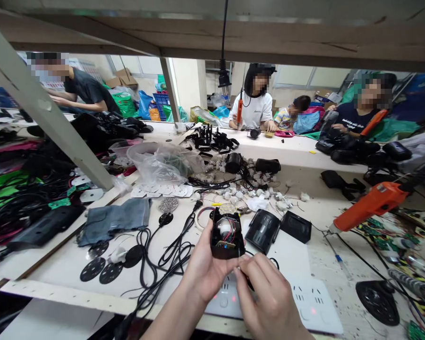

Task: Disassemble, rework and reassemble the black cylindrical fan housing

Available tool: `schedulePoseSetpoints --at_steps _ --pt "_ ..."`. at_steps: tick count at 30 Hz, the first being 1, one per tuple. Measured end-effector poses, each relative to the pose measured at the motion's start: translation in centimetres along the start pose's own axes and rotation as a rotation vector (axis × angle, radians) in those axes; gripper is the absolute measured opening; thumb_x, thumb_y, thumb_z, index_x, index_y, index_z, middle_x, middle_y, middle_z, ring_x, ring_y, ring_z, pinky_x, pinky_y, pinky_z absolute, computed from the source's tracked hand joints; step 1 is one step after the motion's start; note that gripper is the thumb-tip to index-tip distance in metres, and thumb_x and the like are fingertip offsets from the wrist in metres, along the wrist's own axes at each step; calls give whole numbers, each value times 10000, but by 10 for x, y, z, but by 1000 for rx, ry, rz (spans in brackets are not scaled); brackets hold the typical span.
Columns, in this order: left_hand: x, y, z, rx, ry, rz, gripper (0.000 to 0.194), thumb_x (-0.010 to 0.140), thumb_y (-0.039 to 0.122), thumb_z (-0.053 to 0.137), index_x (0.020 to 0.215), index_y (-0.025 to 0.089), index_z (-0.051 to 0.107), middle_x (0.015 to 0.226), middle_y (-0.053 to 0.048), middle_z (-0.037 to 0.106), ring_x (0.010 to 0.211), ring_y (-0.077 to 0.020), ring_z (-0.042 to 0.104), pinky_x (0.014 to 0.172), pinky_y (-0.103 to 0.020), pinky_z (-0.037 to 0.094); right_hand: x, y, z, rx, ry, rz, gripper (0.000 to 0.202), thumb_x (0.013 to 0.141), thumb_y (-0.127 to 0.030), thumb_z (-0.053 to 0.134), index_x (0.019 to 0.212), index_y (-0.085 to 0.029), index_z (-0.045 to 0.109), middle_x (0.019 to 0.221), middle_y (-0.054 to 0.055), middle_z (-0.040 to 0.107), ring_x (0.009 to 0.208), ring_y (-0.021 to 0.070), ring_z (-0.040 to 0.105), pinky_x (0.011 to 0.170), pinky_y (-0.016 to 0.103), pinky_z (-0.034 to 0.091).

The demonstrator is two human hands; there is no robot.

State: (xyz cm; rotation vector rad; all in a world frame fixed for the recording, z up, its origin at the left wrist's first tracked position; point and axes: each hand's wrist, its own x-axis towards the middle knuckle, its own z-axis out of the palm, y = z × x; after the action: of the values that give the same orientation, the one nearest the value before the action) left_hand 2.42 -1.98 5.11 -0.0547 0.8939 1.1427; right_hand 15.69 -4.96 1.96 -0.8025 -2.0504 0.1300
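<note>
My left hand is closed around a black plastic housing, held up over the near part of the bench. Inside its open side sit a round silver motor with red wires and a small circuit board. My right hand is pinched at the housing's lower right edge. What lies between those fingertips is too small to make out. Just beyond the hands rest a ribbed black cover and a flat black cover. Beneath the hands is a white power strip with red lights.
An orange electric screwdriver points in from the right. Coiled black cables, black discs and a grey cloth lie at left. Small white parts are scattered behind. A slanted post and overhead shelf frame the bench; several people sit across.
</note>
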Motion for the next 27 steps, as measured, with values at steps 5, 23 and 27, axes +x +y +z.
schedulePoseSetpoints --at_steps 5,23,27 --pt "1 2 -3 24 17 -2 464 1000 468 363 992 82 620 703 -105 680 510 -190 617 444 -287 519 0 -1 -7 -47 -26 -33 155 950 -37 472 900 -139 576 745 48 489 669 194 476 584 315 419" --pt "6 -4 -4 27 67 37 432 985 454 431 961 85 654 707 -106 707 557 -193 643 527 -298 544 -1 9 -12 -114 -99 33 284 968 -138 510 1245 -83 540 859 100 604 778 235 626 649 338 568" --pt "5 -8 0 -5 83 114 373 986 412 460 1025 97 655 791 -101 727 594 -181 653 547 -277 531 -5 11 -8 -39 -104 135 294 958 -120 473 1237 -130 567 878 97 615 779 226 653 647 330 593"
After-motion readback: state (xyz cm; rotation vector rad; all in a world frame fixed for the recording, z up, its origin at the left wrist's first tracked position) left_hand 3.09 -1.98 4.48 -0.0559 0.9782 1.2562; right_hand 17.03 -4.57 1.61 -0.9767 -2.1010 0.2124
